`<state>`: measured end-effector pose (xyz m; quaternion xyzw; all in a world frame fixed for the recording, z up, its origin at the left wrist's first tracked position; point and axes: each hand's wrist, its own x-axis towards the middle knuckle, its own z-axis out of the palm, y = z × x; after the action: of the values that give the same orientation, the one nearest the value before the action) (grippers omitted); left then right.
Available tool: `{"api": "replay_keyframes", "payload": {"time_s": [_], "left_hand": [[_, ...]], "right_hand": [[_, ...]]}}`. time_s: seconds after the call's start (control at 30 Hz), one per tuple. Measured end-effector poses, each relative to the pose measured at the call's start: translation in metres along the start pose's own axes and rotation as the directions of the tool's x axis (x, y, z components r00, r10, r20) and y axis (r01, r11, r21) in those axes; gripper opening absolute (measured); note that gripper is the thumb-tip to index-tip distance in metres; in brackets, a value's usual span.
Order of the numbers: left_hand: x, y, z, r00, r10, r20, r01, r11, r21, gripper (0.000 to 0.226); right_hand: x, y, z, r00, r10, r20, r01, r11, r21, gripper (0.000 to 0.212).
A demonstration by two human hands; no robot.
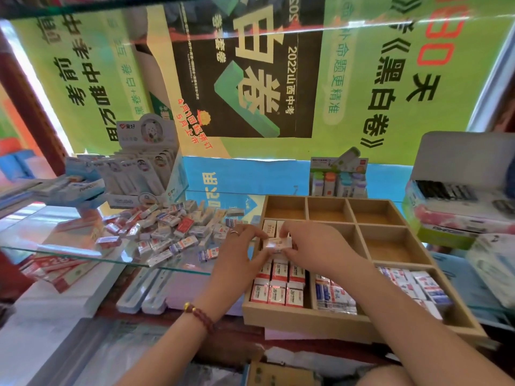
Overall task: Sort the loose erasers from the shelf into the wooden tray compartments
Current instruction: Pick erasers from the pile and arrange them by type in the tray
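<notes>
Both the left hand point(242, 247) and right hand point(312, 245) pinch one small white paper-wrapped eraser point(278, 243) between their fingers point(257, 234), apparently just above the left middle compartment of the compartmented wooden tray point(306, 316); loose erasers point(167, 229) heap on the glass shelf point(83, 253) left of the fingers.

The tray point(328, 320) was plain matt wood, its compartment floors rougher and grainy. The shelf point(83, 250) was clear, glossy glass. The erasers point(167, 229) wore shiny printed wrappers. A bracelet point(199, 316) had dark polished beads.
</notes>
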<state>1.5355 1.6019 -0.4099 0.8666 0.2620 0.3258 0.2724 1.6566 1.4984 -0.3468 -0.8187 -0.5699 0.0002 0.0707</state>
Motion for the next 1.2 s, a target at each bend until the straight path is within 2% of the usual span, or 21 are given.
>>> {"api": "replay_keyframes", "payload": {"time_s": [0.13,0.23,0.33,0.4,0.5,0.6,0.73,0.93,1.1,1.2], "left_hand": [[-0.004,-0.008,-0.002,1.000,-0.011,-0.001,0.011,0.999,-0.034,0.019],[-0.005,-0.011,-0.003,1.000,0.013,-0.001,-0.013,1.000,-0.005,0.011],[-0.006,-0.011,-0.003,1.000,0.023,-0.013,-0.023,0.999,0.023,0.015],[-0.006,-0.011,-0.003,0.998,0.047,-0.039,-0.046,0.999,0.028,0.016],[-0.008,-0.015,-0.005,0.996,0.039,-0.078,-0.038,0.999,0.009,0.007],[-0.010,-0.027,-0.011,0.996,0.011,-0.084,-0.010,1.000,0.013,0.029],[-0.010,-0.041,-0.019,0.992,0.000,-0.122,0.001,1.000,0.012,0.032],[-0.010,-0.046,-0.024,0.993,0.032,-0.113,-0.029,0.999,0.020,0.021],[-0.006,-0.058,-0.028,0.983,0.071,-0.169,-0.049,0.990,0.134,0.024],[-0.002,-0.072,-0.029,0.967,0.032,-0.252,0.041,0.959,0.281,0.022]], "right_hand": [[0.000,-0.001,0.001,1.000,0.009,0.004,-0.009,1.000,-0.015,0.032],[0.001,-0.001,0.001,1.000,0.012,0.022,-0.013,1.000,0.003,0.029],[0.000,-0.001,0.003,0.993,-0.017,0.121,0.003,0.993,0.118,0.027],[-0.001,-0.003,0.004,0.990,-0.040,0.134,0.014,0.983,0.185,0.024],[-0.001,0.000,0.000,0.999,0.029,0.041,-0.035,0.985,0.170,0.018],[-0.002,0.006,-0.007,0.990,0.129,-0.048,-0.123,0.987,0.107,0.014],[-0.004,0.002,-0.006,0.984,0.087,0.156,-0.079,0.995,-0.057,0.017],[-0.001,0.001,-0.004,0.978,0.099,0.181,-0.121,0.986,0.111,0.017],[-0.001,-0.005,-0.003,0.976,0.075,0.203,-0.118,0.971,0.207,0.018],[0.000,-0.002,0.001,0.975,0.103,0.198,-0.147,0.964,0.223,0.014]]}}
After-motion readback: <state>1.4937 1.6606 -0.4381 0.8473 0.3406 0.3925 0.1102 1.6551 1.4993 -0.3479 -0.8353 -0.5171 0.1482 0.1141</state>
